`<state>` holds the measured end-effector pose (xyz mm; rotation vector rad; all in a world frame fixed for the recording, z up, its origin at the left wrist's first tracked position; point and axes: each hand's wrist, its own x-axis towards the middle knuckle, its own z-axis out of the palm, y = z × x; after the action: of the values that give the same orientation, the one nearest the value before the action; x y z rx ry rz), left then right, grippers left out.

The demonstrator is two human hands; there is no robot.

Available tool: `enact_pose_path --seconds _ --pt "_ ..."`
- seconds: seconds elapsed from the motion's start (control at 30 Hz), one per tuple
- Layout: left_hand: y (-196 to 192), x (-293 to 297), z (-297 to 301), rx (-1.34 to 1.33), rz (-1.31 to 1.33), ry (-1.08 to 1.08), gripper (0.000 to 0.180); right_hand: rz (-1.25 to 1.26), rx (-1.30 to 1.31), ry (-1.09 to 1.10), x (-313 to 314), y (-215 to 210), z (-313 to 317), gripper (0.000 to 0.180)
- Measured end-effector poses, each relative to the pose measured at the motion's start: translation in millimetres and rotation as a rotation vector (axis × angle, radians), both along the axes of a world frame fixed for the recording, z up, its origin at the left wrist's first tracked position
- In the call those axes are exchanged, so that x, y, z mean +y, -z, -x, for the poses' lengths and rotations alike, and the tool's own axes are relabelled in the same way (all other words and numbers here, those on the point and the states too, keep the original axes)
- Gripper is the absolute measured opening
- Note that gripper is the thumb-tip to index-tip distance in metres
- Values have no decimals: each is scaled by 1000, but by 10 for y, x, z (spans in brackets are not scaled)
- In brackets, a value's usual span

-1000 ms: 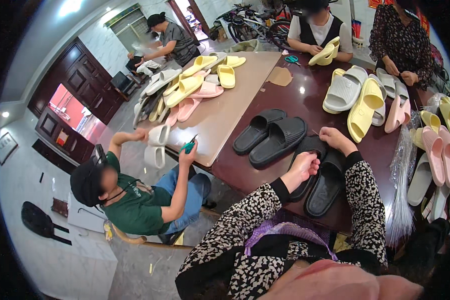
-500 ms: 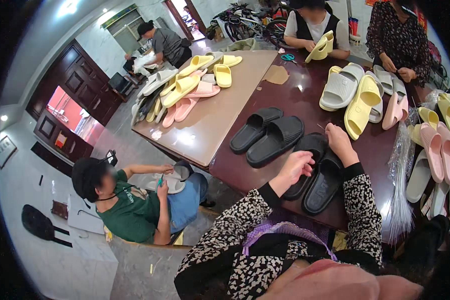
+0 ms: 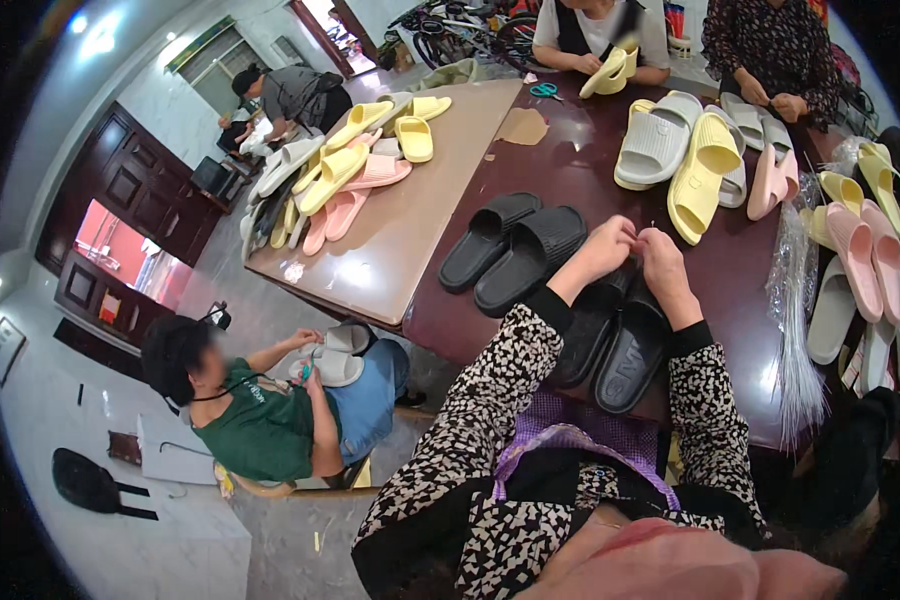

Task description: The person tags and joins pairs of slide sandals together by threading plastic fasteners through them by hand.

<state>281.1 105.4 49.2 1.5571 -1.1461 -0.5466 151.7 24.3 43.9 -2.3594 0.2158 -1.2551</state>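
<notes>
Two black slippers (image 3: 632,365) lie side by side in front of me on the dark red table (image 3: 595,150). Over their far ends, my left hand (image 3: 607,250) and my right hand (image 3: 664,268) come together, fingertips pinched and almost touching. A thin strand seems to be in my right fingers; only a tiny bit shows. What my left fingers pinch is too small to make out. My hands and sleeves partly cover the slippers. Just left of them sits another pair of black slippers (image 3: 532,258).
Grey and yellow slippers (image 3: 705,180) stand at the far right, by a bundle of clear strands (image 3: 798,340). A slipper pile (image 3: 345,170) covers part of the brown board (image 3: 420,210). Scissors (image 3: 545,90) lie at the far edge. A seated person (image 3: 260,410) handles grey slippers; others work beyond the table.
My left hand has moved up and away from me to meet my right hand, and its spread fingers have closed into a pinch. The whole view has shifted slightly.
</notes>
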Motion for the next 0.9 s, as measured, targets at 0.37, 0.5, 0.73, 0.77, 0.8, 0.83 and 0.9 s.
enact_pose_path --seconds 0.37,0.5,0.73,0.77,0.8,0.83,0.9 --pt "72 36 26 189 -13 9 12 -523 -46 -50 -210 167 -8 7" --pt "86 43 8 477 26 1 11 -753 -76 -65 -178 194 -7 8" --pt "26 19 147 608 86 -37 11 -746 -87 -133 -93 200 59 10" --pt "12 18 146 610 98 -38 12 -746 -88 -134 -85 191 55 10" --pt "3 18 147 612 110 -40 12 -723 -86 -129 -77 186 53 10" --pt "-2 19 148 612 110 -41 12 -700 -84 -124 -69 186 52 11" --pt "9 22 156 610 118 -40 13 -680 -78 -120 -56 202 57 12"
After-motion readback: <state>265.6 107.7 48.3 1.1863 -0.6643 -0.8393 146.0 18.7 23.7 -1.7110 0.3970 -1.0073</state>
